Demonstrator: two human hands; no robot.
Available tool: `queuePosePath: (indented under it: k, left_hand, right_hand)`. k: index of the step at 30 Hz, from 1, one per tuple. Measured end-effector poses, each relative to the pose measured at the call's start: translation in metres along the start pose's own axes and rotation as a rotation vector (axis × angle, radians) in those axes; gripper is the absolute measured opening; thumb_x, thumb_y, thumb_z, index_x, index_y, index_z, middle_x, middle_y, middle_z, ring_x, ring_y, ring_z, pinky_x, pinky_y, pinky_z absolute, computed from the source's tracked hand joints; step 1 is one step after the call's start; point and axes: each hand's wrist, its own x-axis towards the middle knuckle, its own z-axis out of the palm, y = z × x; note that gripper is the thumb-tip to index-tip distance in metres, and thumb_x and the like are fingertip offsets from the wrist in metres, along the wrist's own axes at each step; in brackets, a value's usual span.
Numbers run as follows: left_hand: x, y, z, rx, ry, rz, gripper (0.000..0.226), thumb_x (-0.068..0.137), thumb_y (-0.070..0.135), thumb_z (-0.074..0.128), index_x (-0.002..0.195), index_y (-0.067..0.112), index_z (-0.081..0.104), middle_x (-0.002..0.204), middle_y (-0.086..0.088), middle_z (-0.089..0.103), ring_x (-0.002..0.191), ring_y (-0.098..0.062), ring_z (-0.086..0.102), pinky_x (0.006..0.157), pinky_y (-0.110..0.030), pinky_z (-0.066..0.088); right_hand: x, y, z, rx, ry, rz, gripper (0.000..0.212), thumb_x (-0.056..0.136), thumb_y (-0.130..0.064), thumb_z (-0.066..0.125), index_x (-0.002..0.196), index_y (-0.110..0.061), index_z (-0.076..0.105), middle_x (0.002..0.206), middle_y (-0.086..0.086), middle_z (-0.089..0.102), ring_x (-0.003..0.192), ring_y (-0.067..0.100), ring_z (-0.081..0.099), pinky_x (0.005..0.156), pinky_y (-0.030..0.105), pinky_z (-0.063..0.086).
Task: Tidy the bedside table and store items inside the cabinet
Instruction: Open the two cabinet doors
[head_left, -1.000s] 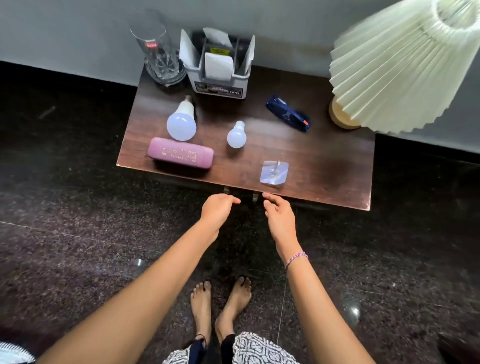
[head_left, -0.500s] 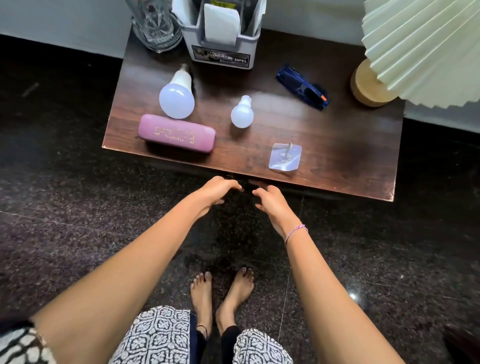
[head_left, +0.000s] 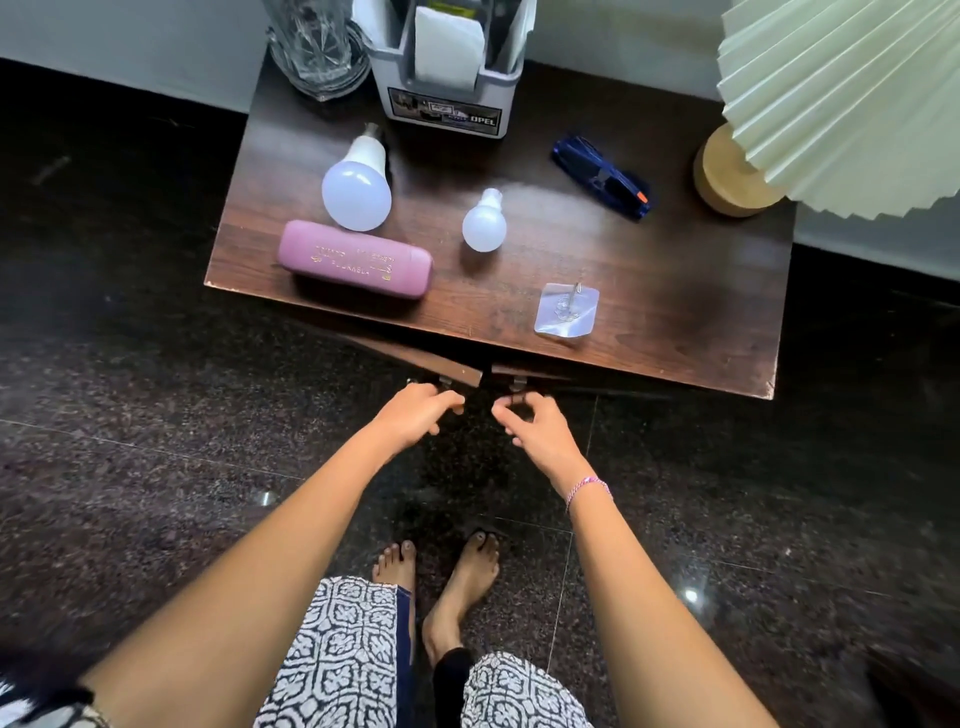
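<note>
On the dark wooden bedside table (head_left: 675, 312) lie a large white bulb (head_left: 356, 195), a small white bulb (head_left: 484, 224), a pink glasses case (head_left: 356, 260), folded blue sunglasses (head_left: 602, 177) and a clear adhesive hook (head_left: 566, 309). Under the front edge, the left cabinet door (head_left: 441, 365) and the right cabinet door (head_left: 524, 371) stand slightly ajar. My left hand (head_left: 415, 413) curls its fingers at the left door's metal handle (head_left: 445, 383). My right hand (head_left: 535, 423) hooks the right door's handle (head_left: 517, 385). The cabinet's inside is hidden.
At the table's back stand a cut-glass tumbler (head_left: 317, 47), a grey organiser box (head_left: 449, 104) with papers, and a lamp with a wooden base (head_left: 727, 176) and pleated shade (head_left: 852, 98). Dark polished stone floor (head_left: 130, 441) surrounds the table; my bare feet (head_left: 441, 577) are below.
My view has moved closer to the table. Both hands have closed on the door handles, and the two cabinet doors have come slightly ajar.
</note>
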Motion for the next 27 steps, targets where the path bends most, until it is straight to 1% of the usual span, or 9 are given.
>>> queuePosePath:
  k: [3,6,10,13,16,19,22,24,27]
  left_hand:
    - [-0.010,-0.022,0.003,0.069,0.021,-0.006,0.053,0.078,0.061,0.056,0.100,0.014,0.069,0.102,-0.010,0.067,0.093,-0.028,0.063,0.079,-0.033,0.047]
    - [-0.020,-0.029,0.006,0.171,0.075,-0.017,0.077,0.067,0.079,0.051,0.107,0.016,0.066,0.119,-0.007,0.060,0.111,-0.027,0.058,0.095,-0.037,0.045]
    - [-0.027,-0.016,0.009,0.057,0.114,-0.101,0.080,0.072,0.081,0.038,0.089,0.008,0.064,0.103,-0.012,0.062,0.103,-0.030,0.058,0.091,-0.040,0.042]
    - [-0.025,-0.009,0.013,0.060,0.198,-0.192,0.072,0.074,0.083,0.029,0.069,0.015,0.052,0.098,-0.007,0.062,0.103,-0.031,0.057,0.100,-0.045,0.039]
    - [-0.021,-0.006,0.023,-0.057,0.252,-0.230,0.076,0.073,0.081,0.038,0.089,0.009,0.058,0.115,-0.011,0.062,0.111,-0.033,0.055,0.104,-0.049,0.037]
    - [-0.021,0.001,0.033,-0.162,0.435,-0.279,0.082,0.071,0.072,0.054,0.119,0.006,0.053,0.132,-0.013,0.050,0.124,-0.032,0.046,0.103,-0.050,0.038]
    - [-0.032,0.013,0.041,-0.121,0.762,-0.240,0.068,0.064,0.056,0.069,0.107,0.008,0.046,0.128,-0.009,0.038,0.122,-0.031,0.038,0.093,-0.047,0.038]
    - [-0.036,0.020,0.045,0.016,0.895,-0.187,0.062,0.060,0.048,0.070,0.101,0.012,0.042,0.122,-0.009,0.040,0.114,-0.032,0.039,0.086,-0.045,0.038]
    - [-0.035,0.027,0.044,0.225,0.967,-0.081,0.052,0.059,0.041,0.068,0.097,0.015,0.045,0.114,-0.009,0.046,0.104,-0.031,0.043,0.080,-0.043,0.038]
  right_hand:
    - [-0.013,0.013,0.009,0.024,0.040,-0.002,0.023,0.078,-0.052,0.063,0.085,-0.030,0.063,0.101,0.004,0.053,0.099,0.024,0.055,0.095,0.049,0.047]
    - [-0.029,0.015,0.016,0.123,0.085,0.049,0.072,0.076,-0.069,0.051,0.113,-0.009,0.058,0.113,0.006,0.050,0.095,0.019,0.051,0.097,0.048,0.045]
    - [-0.031,0.003,0.018,0.270,0.147,0.182,0.070,0.079,-0.076,0.033,0.098,-0.014,0.061,0.114,0.005,0.050,0.104,0.022,0.051,0.101,0.043,0.041]
    - [-0.021,-0.002,0.021,0.315,0.231,0.272,0.094,0.071,-0.082,0.040,0.123,-0.004,0.053,0.131,0.009,0.052,0.117,0.026,0.051,0.104,0.045,0.039]
    - [-0.019,-0.005,0.024,0.403,0.307,0.338,0.091,0.077,-0.070,0.051,0.136,-0.002,0.041,0.139,0.011,0.046,0.124,0.028,0.047,0.104,0.042,0.039]
    - [-0.018,-0.012,0.030,0.413,0.482,0.327,0.081,0.077,-0.058,0.062,0.130,0.000,0.041,0.138,0.012,0.041,0.119,0.030,0.049,0.091,0.040,0.044]
    - [-0.015,-0.029,0.036,0.309,0.764,0.285,0.061,0.068,-0.040,0.074,0.101,-0.002,0.038,0.120,0.014,0.035,0.098,0.037,0.049,0.067,0.037,0.040]
    - [-0.016,-0.044,0.040,0.240,0.901,0.271,0.053,0.064,-0.029,0.074,0.091,-0.008,0.034,0.113,0.016,0.036,0.093,0.036,0.045,0.064,0.039,0.040]
    - [-0.015,-0.052,0.043,-0.235,1.004,0.057,0.033,0.061,-0.012,0.062,0.086,-0.011,0.040,0.098,0.011,0.044,0.087,0.031,0.044,0.067,0.041,0.044]
